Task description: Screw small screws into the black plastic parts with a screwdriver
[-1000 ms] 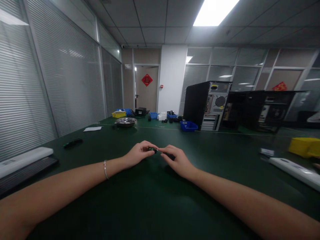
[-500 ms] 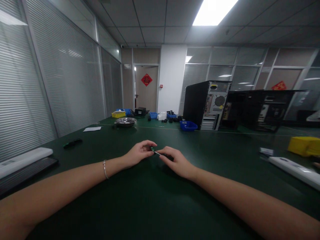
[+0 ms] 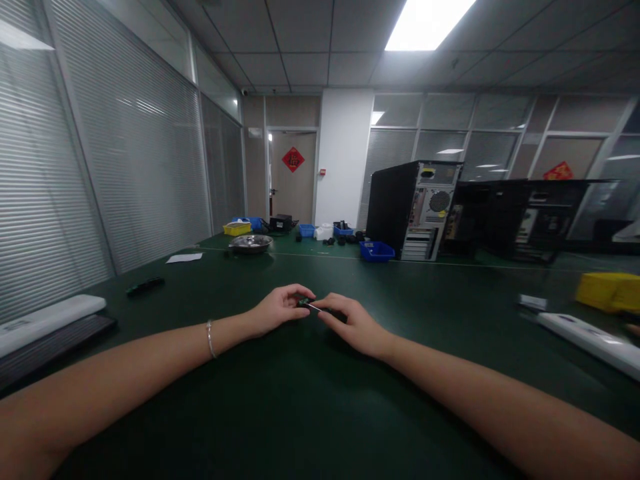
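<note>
While resting on green table point(image 3: 310, 400), left hand point(image 3: 277, 309) and right hand point(image 3: 353, 323) pinched small dark part point(image 3: 304, 303) between fingertips.

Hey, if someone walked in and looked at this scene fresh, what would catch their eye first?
Probably the two bare forearms meeting mid-table, where the left hand and right hand pinch a small dark part with a thin metal pin between their fingertips. Behind them, a black computer tower stands with its rear panel showing on the far side of the green table. A yellow bin sits at the right edge.
</note>
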`<state>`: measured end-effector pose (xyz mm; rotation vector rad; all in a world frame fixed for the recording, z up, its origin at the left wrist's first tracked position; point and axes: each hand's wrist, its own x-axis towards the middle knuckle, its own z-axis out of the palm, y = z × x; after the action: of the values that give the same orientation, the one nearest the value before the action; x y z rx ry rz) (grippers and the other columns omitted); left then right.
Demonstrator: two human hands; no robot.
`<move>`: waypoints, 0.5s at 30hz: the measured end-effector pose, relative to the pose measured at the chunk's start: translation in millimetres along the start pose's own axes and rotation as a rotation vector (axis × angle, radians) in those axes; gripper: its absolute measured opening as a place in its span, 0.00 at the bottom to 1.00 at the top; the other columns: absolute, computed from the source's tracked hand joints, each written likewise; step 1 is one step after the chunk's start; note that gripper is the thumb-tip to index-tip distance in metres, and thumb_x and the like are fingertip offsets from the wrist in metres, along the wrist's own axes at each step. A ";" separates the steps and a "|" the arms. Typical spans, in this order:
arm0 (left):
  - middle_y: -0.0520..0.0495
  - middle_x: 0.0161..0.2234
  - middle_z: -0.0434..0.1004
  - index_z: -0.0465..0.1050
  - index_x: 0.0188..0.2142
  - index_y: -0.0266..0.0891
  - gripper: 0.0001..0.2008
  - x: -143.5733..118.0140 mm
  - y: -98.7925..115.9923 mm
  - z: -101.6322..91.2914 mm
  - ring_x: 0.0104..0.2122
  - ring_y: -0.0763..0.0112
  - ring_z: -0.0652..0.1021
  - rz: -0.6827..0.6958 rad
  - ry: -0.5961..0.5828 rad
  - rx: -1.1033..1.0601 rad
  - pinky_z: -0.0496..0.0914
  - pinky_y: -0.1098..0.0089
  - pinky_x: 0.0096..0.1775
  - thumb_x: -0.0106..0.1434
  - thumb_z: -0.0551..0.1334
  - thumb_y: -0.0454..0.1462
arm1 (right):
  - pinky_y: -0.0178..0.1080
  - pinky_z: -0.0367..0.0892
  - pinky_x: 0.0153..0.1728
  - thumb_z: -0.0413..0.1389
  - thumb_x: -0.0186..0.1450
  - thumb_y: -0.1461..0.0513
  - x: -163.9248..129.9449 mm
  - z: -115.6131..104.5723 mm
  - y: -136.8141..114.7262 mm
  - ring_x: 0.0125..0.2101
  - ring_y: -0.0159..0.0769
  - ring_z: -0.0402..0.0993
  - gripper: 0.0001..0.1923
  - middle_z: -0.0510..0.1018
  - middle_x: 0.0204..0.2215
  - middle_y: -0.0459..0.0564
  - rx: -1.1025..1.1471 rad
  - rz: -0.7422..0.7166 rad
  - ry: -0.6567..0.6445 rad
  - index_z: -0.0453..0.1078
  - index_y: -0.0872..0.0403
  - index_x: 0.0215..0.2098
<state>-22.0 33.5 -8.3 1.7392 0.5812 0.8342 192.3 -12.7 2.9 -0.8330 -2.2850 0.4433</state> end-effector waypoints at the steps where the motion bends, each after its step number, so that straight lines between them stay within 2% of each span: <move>1: 0.44 0.42 0.73 0.69 0.44 0.35 0.17 0.1 0.6 -0.3 0.42 0.65 0.74 0.005 0.026 0.033 0.67 0.62 0.46 0.54 0.65 0.35 | 0.37 0.65 0.40 0.50 0.66 0.61 -0.2 0.4 0.1 0.38 0.35 0.70 0.14 0.74 0.39 0.50 0.002 0.007 0.014 0.68 0.52 0.49; 6: 0.43 0.45 0.73 0.69 0.45 0.36 0.16 1.4 1.5 -4.3 0.45 0.64 0.73 0.038 0.112 0.100 0.66 0.62 0.48 0.57 0.63 0.35 | 0.37 0.65 0.41 0.50 0.66 0.62 -1.5 1.3 1.7 0.41 0.36 0.69 0.15 0.73 0.42 0.49 -0.027 0.039 0.106 0.66 0.50 0.50; 9: 0.43 0.44 0.74 0.71 0.44 0.35 0.15 1.9 1.5 -5.7 0.45 0.64 0.74 0.055 0.138 0.159 0.67 0.62 0.48 0.56 0.63 0.35 | 0.37 0.64 0.39 0.50 0.65 0.61 -1.9 1.8 4.4 0.38 0.35 0.69 0.14 0.74 0.40 0.49 -0.078 0.063 0.119 0.68 0.49 0.49; 12: 0.43 0.43 0.75 0.72 0.44 0.35 0.14 0.6 4.4 -4.9 0.43 0.64 0.75 0.065 0.119 0.250 0.68 0.63 0.46 0.57 0.62 0.36 | 0.37 0.64 0.36 0.51 0.65 0.61 -1.8 2.4 6.5 0.35 0.35 0.70 0.14 0.74 0.37 0.49 -0.134 0.099 0.111 0.69 0.49 0.49; 15: 0.45 0.43 0.76 0.73 0.44 0.37 0.14 -2.8 9.2 -2.6 0.43 0.65 0.75 0.095 0.095 0.371 0.67 0.64 0.47 0.58 0.61 0.36 | 0.36 0.64 0.36 0.50 0.65 0.61 -1.8 2.7 6.6 0.35 0.35 0.70 0.15 0.74 0.38 0.49 -0.165 0.106 0.095 0.69 0.49 0.49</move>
<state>-25.9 30.1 0.2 2.0841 0.7584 0.9225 194.4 -9.2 -3.3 -1.0388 -2.2187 0.2576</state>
